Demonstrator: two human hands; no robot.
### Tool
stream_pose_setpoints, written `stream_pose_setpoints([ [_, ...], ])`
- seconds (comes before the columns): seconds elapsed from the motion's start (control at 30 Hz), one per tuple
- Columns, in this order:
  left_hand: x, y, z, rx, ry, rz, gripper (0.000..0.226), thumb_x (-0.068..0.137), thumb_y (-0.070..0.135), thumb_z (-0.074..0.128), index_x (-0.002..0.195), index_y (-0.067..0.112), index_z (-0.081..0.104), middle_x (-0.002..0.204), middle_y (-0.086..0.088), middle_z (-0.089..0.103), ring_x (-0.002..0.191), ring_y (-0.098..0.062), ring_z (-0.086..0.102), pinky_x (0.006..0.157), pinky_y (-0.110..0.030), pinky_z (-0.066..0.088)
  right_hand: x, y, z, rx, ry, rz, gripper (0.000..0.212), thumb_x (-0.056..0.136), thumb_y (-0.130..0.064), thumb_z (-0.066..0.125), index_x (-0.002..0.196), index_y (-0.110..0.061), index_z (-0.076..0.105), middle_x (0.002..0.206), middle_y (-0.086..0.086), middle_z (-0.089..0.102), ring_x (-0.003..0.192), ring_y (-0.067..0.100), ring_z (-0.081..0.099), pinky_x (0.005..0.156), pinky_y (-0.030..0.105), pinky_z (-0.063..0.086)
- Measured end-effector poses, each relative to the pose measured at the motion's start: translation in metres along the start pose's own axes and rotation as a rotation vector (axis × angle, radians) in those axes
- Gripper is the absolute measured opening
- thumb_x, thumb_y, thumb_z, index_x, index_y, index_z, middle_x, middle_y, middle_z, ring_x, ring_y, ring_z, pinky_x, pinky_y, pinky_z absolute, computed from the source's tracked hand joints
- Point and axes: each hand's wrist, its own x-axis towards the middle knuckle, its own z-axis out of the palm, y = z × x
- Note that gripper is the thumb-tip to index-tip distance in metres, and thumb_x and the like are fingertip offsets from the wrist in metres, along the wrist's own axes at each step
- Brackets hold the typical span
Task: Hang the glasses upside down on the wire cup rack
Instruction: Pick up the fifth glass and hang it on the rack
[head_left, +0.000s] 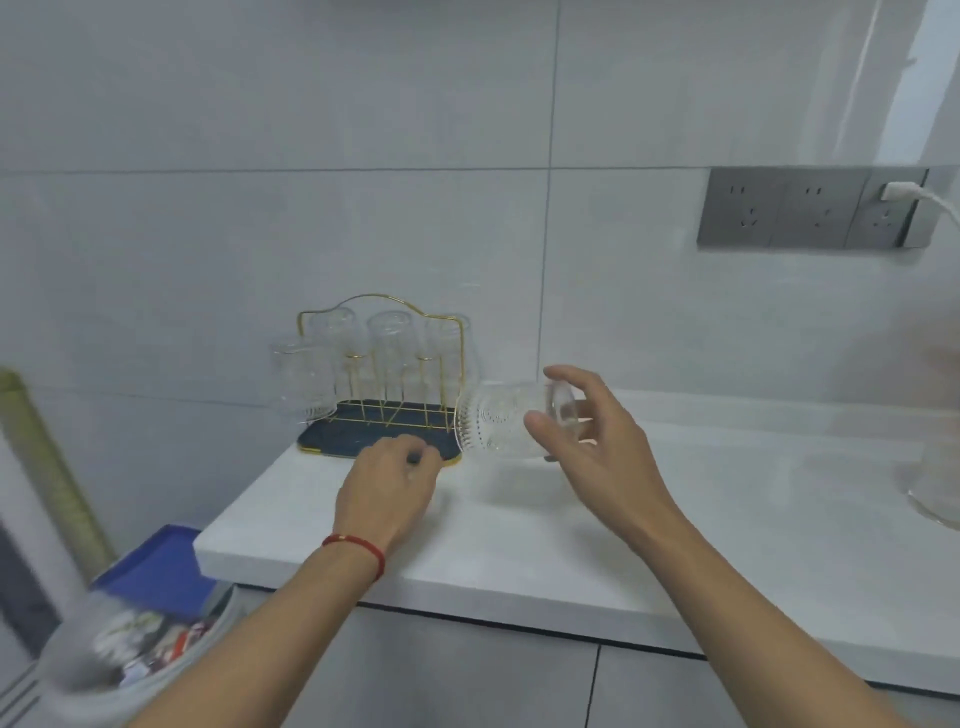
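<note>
A gold wire cup rack (382, 304) stands on a dark blue tray (332, 441) at the back left of the white counter. Several clear glasses (388, 343) hang upside down on its pegs, one of them (304, 382) at the front left. My right hand (597, 441) holds a clear patterned glass (498, 423) on its side just right of the rack, mouth facing left toward it. My left hand (387, 486), with a red string on the wrist, pinches the tray's front edge.
The white counter (519, 530) ends at the left just past the tray. A bin with rubbish (140, 654) and a blue box (156, 566) sit below it. Grey wall sockets (810, 210) with a white plug are at the upper right. A glass vessel (935, 483) stands at the far right.
</note>
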Motion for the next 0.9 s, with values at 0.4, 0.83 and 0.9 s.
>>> stream_pose_setpoints([
  [0.4, 0.012, -0.057, 0.014, 0.439, -0.233, 0.071, 0.068, 0.093, 0.055, 0.028, 0.153, 0.022, 0.031, 0.164, -0.001, 0.029, 0.153, -0.022, 0.016, 0.124, -0.049, 0.017, 0.118, -0.095, 0.113, -0.268, -0.104, -0.332, 0.054, 0.093, -0.046, 0.063, 0.145, -0.037, 0.054, 0.139, 0.003, 0.062, 0.129, 0.027, 0.055, 0.107, 0.047, 0.047],
  [0.83, 0.009, -0.057, 0.016, 0.376, -0.137, 0.108, 0.07, 0.088, 0.055, 0.038, 0.147, 0.017, 0.044, 0.156, -0.007, 0.037, 0.148, -0.025, 0.025, 0.121, -0.039, 0.022, 0.16, -0.066, 0.183, -0.794, -0.336, -0.231, 0.062, 0.091, -0.057, 0.058, 0.136, -0.015, 0.059, 0.138, 0.008, 0.065, 0.131, 0.032, 0.054, 0.104, 0.05, 0.046],
  [0.9, 0.008, -0.057, 0.016, 0.367, -0.129, 0.12, 0.07, 0.088, 0.054, 0.039, 0.146, 0.016, 0.044, 0.155, -0.006, 0.039, 0.147, -0.023, 0.027, 0.121, -0.037, 0.023, 0.16, -0.061, 0.185, -0.821, -0.373, -0.223, 0.062, 0.093, -0.06, 0.053, 0.135, -0.016, 0.06, 0.14, 0.008, 0.065, 0.133, 0.032, 0.054, 0.105, 0.051, 0.045],
])
